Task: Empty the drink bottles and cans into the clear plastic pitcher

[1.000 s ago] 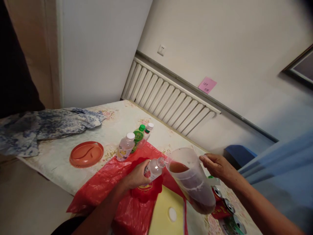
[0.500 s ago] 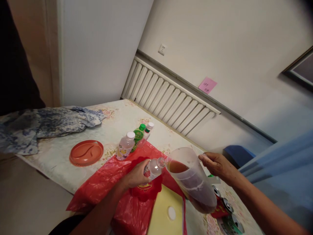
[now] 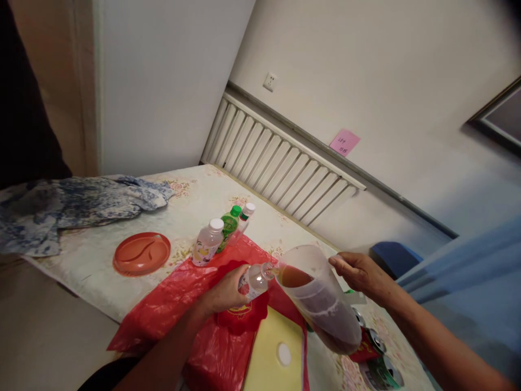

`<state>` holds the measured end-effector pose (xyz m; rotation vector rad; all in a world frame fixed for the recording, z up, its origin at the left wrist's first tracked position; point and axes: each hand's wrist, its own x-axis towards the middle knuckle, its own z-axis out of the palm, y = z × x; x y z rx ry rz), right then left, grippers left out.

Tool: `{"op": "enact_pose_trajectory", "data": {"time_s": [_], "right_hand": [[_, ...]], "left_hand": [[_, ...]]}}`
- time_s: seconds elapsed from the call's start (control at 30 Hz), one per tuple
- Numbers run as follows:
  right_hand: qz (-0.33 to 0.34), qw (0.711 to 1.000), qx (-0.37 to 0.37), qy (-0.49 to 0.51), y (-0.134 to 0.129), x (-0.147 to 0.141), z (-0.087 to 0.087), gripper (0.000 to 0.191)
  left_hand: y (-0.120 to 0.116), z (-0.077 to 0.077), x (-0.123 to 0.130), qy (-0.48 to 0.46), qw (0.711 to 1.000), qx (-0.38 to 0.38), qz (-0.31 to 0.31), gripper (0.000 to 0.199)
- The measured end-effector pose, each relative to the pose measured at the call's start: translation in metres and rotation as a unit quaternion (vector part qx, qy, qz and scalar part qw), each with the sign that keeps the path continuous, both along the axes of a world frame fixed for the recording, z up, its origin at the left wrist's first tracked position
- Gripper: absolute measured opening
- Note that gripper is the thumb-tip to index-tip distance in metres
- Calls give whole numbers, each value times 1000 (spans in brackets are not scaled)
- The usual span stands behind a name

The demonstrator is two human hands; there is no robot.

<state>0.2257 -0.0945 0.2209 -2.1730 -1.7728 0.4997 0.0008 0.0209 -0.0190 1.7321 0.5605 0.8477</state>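
My left hand (image 3: 230,290) is wrapped round a clear plastic bottle (image 3: 257,279) that has a printed label and no cap. The bottle tilts, its open mouth against the rim of a translucent pitcher (image 3: 321,304). Gripped at its upper right side by my right hand (image 3: 362,274), the pitcher leans toward the bottle. Brown liquid (image 3: 295,276) lies near its rim, and some shows at the bottle's neck. My right fingertips are partly hidden behind the pitcher. A loose white cap (image 3: 284,354) rests on a yellow pad (image 3: 272,361) below the bottle.
A red plastic bag (image 3: 163,312) spreads under my left arm. Beyond it stand a white-capped bottle (image 3: 207,244), a green-capped bottle (image 3: 229,227) and another white-capped bottle (image 3: 245,217). An orange-red lid (image 3: 141,254) lies left. Several cans (image 3: 368,346) stand right of the pitcher.
Brown liquid now shows more clearly at the bottle's neck, beside the pitcher's rim. Both hands keep their holds, and the whole view has shifted very slightly.
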Motion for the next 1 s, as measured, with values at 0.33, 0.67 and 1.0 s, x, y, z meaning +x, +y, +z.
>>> {"op": "enact_pose_trajectory", "data": {"time_s": [0.33, 0.67, 1.0], "right_hand": [[9, 1000, -6, -3, 0, 1, 1, 51], [13, 1000, -8, -11, 1, -3, 4, 52], [10, 1000, -17, -11, 3, -9, 7, 55]], "left_hand": [[1, -2, 1, 6, 1000, 1, -4, 53], [3, -7, 2, 17, 1000, 7, 0, 57], [2, -2, 1, 14, 1000, 1, 3, 56]]}}
